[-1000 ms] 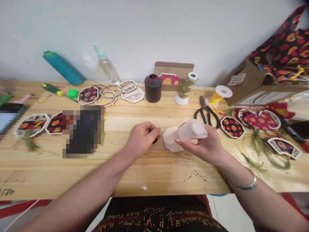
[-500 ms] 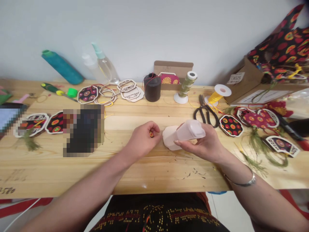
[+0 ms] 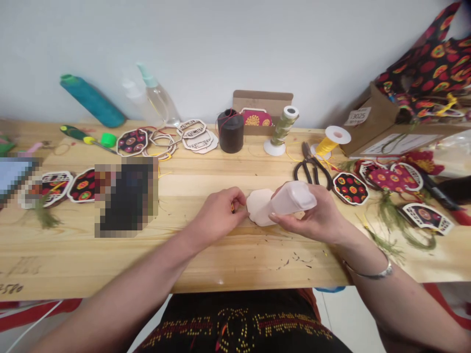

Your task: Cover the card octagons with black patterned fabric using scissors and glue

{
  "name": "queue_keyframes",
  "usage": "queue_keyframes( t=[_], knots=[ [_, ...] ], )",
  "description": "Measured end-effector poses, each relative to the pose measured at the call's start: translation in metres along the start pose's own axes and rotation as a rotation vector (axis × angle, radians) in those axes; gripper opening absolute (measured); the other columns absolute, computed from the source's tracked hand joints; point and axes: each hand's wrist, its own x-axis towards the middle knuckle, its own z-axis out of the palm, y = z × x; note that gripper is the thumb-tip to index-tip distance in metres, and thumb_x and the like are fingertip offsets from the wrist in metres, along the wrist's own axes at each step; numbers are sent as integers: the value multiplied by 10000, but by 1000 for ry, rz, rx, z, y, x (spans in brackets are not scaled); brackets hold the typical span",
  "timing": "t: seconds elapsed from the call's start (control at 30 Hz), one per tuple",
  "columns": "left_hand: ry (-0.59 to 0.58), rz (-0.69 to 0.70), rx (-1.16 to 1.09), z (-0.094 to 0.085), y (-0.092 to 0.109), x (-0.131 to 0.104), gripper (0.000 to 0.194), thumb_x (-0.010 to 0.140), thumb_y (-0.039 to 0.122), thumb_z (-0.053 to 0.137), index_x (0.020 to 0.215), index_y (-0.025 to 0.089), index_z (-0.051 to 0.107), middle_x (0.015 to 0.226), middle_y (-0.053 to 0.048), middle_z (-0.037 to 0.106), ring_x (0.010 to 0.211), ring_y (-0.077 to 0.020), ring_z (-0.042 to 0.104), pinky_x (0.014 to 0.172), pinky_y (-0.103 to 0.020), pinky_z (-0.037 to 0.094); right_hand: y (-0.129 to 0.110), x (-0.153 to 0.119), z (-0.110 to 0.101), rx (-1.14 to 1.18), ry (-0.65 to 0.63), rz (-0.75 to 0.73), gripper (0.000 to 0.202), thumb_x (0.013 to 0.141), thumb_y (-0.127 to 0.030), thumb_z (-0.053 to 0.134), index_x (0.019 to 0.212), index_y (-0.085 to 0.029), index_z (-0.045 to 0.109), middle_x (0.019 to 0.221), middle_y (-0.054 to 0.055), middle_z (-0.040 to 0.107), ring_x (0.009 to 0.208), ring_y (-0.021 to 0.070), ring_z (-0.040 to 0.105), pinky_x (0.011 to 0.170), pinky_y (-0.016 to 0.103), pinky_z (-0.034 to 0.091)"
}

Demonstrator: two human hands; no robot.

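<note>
Left hand [image 3: 221, 211] pinched closed on one patterned scrap [image 3: 233, 208], right hand [image 3: 321, 221] curled round one translucent bottle [image 3: 289, 200], one blank scalloped plaque [image 3: 258, 203] between

The wooden desk [image 3: 66, 260] carried a pale scalloped plaque [image 3: 259, 203], black-handled scissors [image 3: 312, 161], a black spool [image 3: 230, 135], a yellow thread spool [image 3: 327, 145], a teal cone [image 3: 93, 101] and, at right, a cardboard box [image 3: 375, 131].

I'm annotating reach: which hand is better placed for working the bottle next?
Probably the right hand: it holds the bottle, by the pale plaque; the left hand pinches a small patterned piece.
</note>
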Motion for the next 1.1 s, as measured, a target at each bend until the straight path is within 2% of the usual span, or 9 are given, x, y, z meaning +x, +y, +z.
queue_keyframes(
  t=[0.3,0.63,0.87,1.1],
  knots=[
    [-34,28,68,-1,1,0,102,709,248,664,744,201,580,654,43,551,617,-137,511,603,-275,359,-2,-2,-6,8,-68,3,152,719,-217,735,796,-148,623,715,9,649,617,104,595,565,215,472],
    [-25,24,89,-2,3,1,92,699,248,654,748,204,590,660,33,564,615,-143,509,603,-277,363,4,-4,-32,-42,-180,93,136,744,-246,721,811,-161,638,701,9,682,591,121,603,530,232,484],
    [-25,24,86,-2,2,0,84,698,236,643,759,201,597,665,29,578,622,-143,517,602,-272,371,1,-1,-31,19,-40,50,104,739,-211,730,759,-181,633,700,-9,669,602,106,599,561,222,484],
    [-25,30,86,-1,2,0,84,704,247,638,761,200,597,644,33,562,605,-140,508,594,-272,368,5,0,-30,0,-144,68,105,739,-217,719,769,-159,637,683,4,672,585,105,596,531,213,476]
  ],
)
